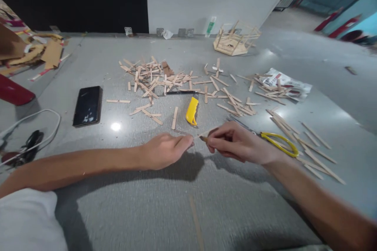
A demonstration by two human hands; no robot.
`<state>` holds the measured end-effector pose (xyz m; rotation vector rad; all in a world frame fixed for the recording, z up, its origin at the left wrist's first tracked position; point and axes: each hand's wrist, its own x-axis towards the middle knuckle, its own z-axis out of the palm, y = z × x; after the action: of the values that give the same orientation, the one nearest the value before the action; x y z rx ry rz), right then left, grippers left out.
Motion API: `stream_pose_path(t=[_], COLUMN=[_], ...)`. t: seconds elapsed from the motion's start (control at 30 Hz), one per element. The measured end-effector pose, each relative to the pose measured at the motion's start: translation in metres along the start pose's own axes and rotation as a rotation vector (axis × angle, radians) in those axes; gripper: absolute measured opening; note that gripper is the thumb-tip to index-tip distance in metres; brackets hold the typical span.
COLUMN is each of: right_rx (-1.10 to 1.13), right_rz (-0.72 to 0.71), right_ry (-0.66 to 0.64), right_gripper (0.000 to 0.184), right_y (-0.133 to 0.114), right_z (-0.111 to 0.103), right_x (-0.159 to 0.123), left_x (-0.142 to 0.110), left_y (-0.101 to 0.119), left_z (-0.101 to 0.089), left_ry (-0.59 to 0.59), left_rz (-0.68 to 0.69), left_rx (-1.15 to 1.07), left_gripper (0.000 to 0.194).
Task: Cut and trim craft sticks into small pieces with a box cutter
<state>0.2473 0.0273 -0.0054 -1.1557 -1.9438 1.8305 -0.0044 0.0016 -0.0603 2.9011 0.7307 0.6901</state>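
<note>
My left hand (165, 151) is closed, thumb pressed against the fingers, pinching one end of a thin wooden stick (202, 133) that reaches toward the other hand. Opposite it, my right hand (237, 143) is closed round a short brown pointed piece with a dark tip (204, 139); its exact kind is too small to make out. Just beyond the hands lies a yellow-handled cutter knife (192, 110). Yellow-handled scissors (281, 144) rest beside my right wrist, their blades partly hidden behind the hand. A single flat stick (174, 118) lies just past my left hand.
A heap of broken wooden sticks (150, 76) spreads across the table's middle. Longer sticks (315, 155) lie at right, near a white packet (290, 82). A stick-built frame (234, 41) stands at the back. Leftward are a phone (87, 106), white cable (57, 115) and red cylinder (16, 90).
</note>
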Motion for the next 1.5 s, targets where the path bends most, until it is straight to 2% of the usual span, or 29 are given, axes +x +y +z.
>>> stream_pose_path(t=[0.07, 0.13, 0.23, 0.3, 0.37, 0.43, 0.5, 0.57, 0.63, 0.7, 0.77, 0.83, 0.9, 1.03, 1.1, 1.17, 1.37, 1.5], right_rx=[-0.064, -0.050, 0.088, 0.231, 0.301, 0.310, 0.291, 0.241, 0.111, -0.027, -0.071, -0.028, 0.058, 0.128, 0.094, 0.070, -0.083, -0.057], right_rz=[0.027, 0.028, -0.008, -0.068, -0.090, -0.079, -0.057, -0.035, 0.022, 0.089, 0.138, 0.132, 0.065, -0.088, -0.107, -0.070, 0.073, 0.094], right_ry=[-0.161, -0.177, 0.029, 0.265, 0.473, 0.520, 0.463, 0.341, 0.106, -0.065, -0.131, -0.082, 0.025, 0.373, 0.421, 0.336, -0.050, -0.133], right_gripper=[0.043, 0.043, 0.046, 0.049, 0.047, 0.047, 0.048, 0.050, 0.049, 0.047, 0.048, 0.047, 0.047, 0.048, 0.047, 0.046, 0.047, 0.046], right_y=[-0.002, -0.002, 0.000, 0.002, 0.003, 0.002, -0.003, -0.011, -0.019, -0.025, -0.028, -0.027, -0.024, -0.020, -0.023, -0.028, -0.033, -0.030], right_z=[-0.015, -0.014, 0.020, 0.051, 0.077, 0.089, 0.082, 0.060, 0.032, 0.007, -0.004, 0.002, 0.021, 0.062, 0.066, 0.057, 0.001, -0.006], right_x=[-0.003, -0.003, 0.002, 0.006, 0.008, 0.009, 0.007, 0.003, -0.004, -0.010, -0.015, -0.016, -0.013, -0.005, -0.003, -0.004, -0.009, -0.011], left_x=[0.000, -0.001, -0.004, -0.004, -0.004, -0.002, -0.001, 0.000, -0.001, -0.001, -0.001, 0.001, 0.003, 0.006, 0.007, 0.005, -0.002, -0.002], left_y=[0.005, 0.007, 0.007, 0.005, 0.004, 0.003, 0.003, 0.005, 0.007, 0.010, 0.013, 0.014, 0.013, 0.008, 0.007, 0.006, 0.007, 0.010], left_z=[0.000, 0.001, 0.006, 0.009, 0.012, 0.012, 0.011, 0.010, 0.011, 0.011, 0.012, 0.012, 0.014, 0.015, 0.015, 0.016, 0.021, 0.019], left_ry=[-0.039, -0.032, 0.099, 0.175, 0.184, 0.179, 0.220, 0.293, 0.336, 0.318, 0.301, 0.347, 0.416, 0.480, 0.496, 0.491, 0.390, 0.379], left_rz=[0.045, 0.044, -0.053, -0.135, -0.167, -0.165, -0.156, -0.137, -0.079, 0.021, 0.085, 0.060, -0.007, -0.047, -0.048, -0.057, -0.013, 0.029], left_rx=[-0.045, -0.071, -0.079, -0.116, -0.196, -0.257, -0.255, -0.209, -0.162, -0.137, -0.109, -0.062, -0.035, -0.054, -0.048, -0.045, -0.124, -0.177], left_gripper=[0.026, 0.025, 0.022, 0.021, 0.020, 0.019, 0.019, 0.018, 0.018, 0.019, 0.019, 0.017, 0.016, 0.019, 0.020, 0.019, 0.020, 0.018])
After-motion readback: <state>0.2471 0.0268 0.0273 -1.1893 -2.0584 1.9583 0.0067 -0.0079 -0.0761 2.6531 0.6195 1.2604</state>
